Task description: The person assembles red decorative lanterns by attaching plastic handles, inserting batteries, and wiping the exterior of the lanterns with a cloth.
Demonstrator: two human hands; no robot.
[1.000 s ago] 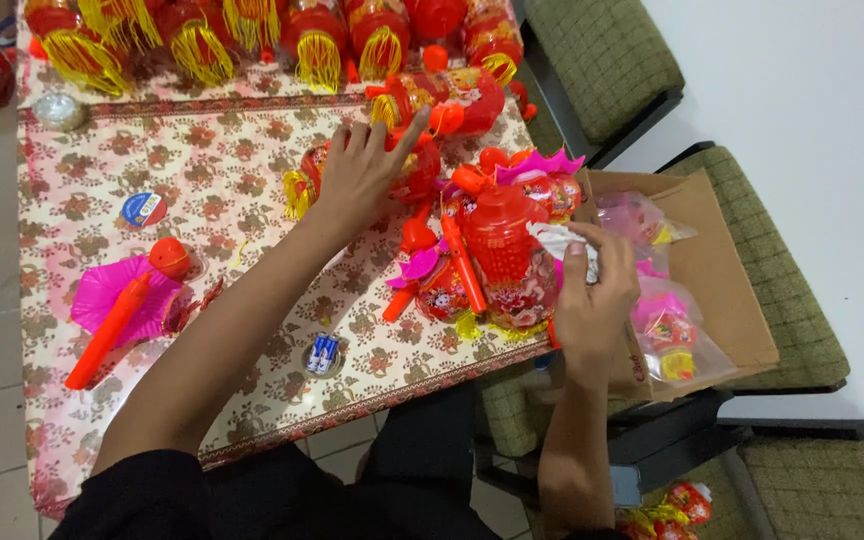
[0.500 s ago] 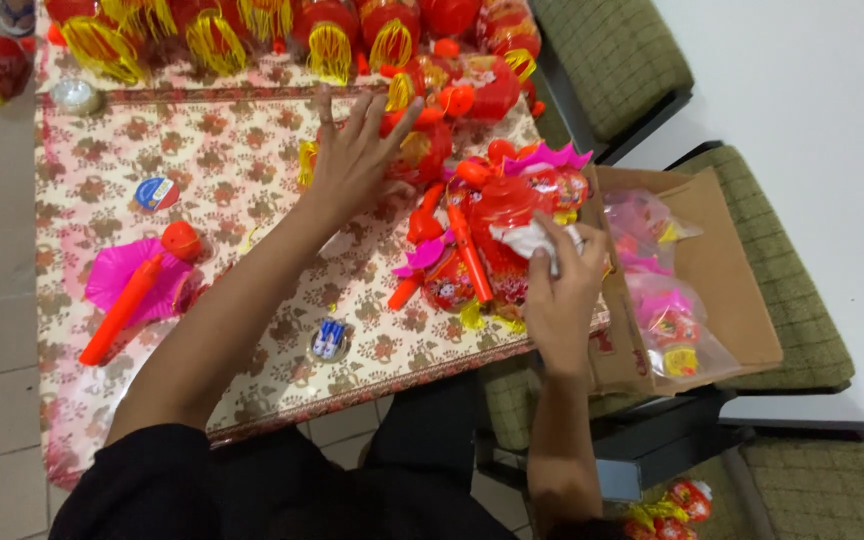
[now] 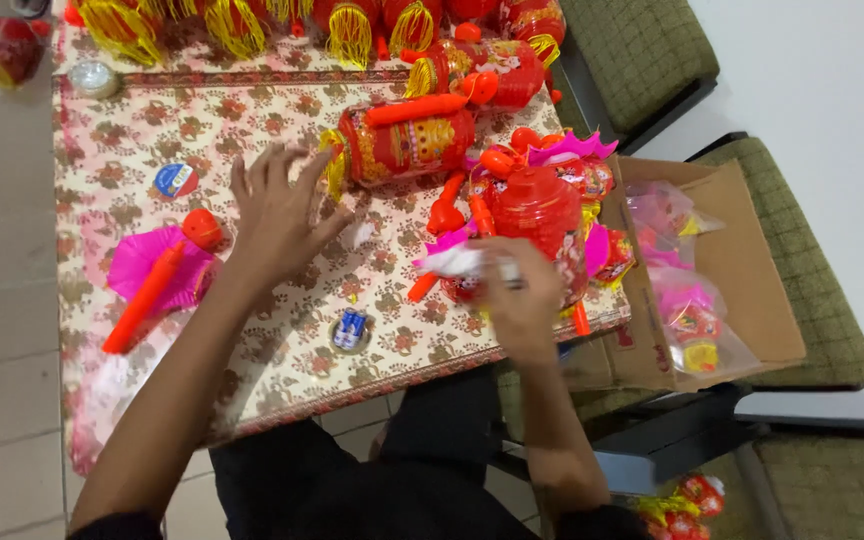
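Head view: the left hand (image 3: 277, 215) hovers with fingers spread, nothing in it, the red lantern (image 3: 407, 145) lying at its two o'clock. The right hand (image 3: 517, 295) is clamped on a white wrapper (image 3: 457, 262); a steady, unhurried pull seems best

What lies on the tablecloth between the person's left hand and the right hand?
In the head view, between the left hand and the right hand, the floral tablecloth is mostly bare; only a small whitish scrap lies there, beside the left fingertips.
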